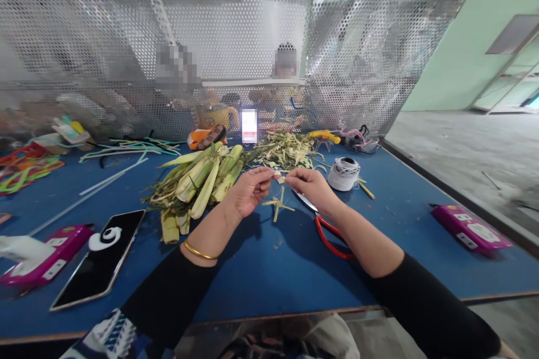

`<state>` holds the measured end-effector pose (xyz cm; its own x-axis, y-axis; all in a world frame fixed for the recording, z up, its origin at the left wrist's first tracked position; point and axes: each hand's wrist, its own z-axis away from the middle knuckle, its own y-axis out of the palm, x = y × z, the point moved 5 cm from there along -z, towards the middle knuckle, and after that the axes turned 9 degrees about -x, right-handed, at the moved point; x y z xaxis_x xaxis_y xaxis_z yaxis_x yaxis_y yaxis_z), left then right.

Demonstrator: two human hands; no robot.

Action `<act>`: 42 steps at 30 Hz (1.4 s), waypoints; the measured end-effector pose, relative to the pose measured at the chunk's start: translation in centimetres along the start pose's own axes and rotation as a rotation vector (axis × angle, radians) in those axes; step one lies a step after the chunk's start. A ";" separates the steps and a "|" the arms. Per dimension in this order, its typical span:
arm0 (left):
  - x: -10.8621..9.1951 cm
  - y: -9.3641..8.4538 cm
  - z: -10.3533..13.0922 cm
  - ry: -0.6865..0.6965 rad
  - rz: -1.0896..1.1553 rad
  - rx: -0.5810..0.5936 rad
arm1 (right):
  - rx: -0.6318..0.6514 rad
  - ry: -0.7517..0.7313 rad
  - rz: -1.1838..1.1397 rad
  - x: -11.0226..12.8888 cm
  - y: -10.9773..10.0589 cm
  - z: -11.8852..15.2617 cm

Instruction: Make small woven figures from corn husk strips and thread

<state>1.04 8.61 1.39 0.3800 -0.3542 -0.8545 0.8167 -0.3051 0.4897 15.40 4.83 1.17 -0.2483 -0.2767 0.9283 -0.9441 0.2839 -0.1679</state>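
Note:
My left hand (pixel 252 189) is closed in a pinch at the middle of the table, with a small pale piece of husk (pixel 278 175) at its fingertips. Just right of it, my right hand (pixel 310 186) also pinches; whatever lies in its fingers is too small to make out. Below the fingertips shows a star-shaped figure of husk strips (pixel 278 205); whether it hangs or lies on the table I cannot tell. Red-handled scissors (pixel 330 235) lie partly beneath my right forearm. A spool of white string (pixel 344 174) stands beyond my right wrist.
A bundle of corn husks (pixel 202 179) lies left of my hands, with husk shreds (pixel 288 150) behind them. A phone (pixel 101 258) and a magenta pack (pixel 53 258) are at left, another magenta pack (pixel 471 229) at right. A perforated metal screen (pixel 236 33) borders the blue table (pixel 261 286).

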 end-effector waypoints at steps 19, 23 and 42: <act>-0.3 1.2 1.4 0.039 -0.015 0.037 | 0.086 0.028 -0.064 1.0 0.5 2.0; -0.8 -0.3 0.8 0.118 -0.044 -0.142 | 0.403 0.026 -0.042 3.7 -1.4 2.8; -0.1 -0.4 0.5 0.284 -0.254 -0.235 | -0.003 -0.247 1.043 2.3 -4.3 1.1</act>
<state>0.44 8.38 1.35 0.2322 -0.0268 -0.9723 0.9635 -0.1304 0.2337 18.64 2.02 3.67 -0.9693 -0.0743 0.2344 -0.2403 0.4895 -0.8383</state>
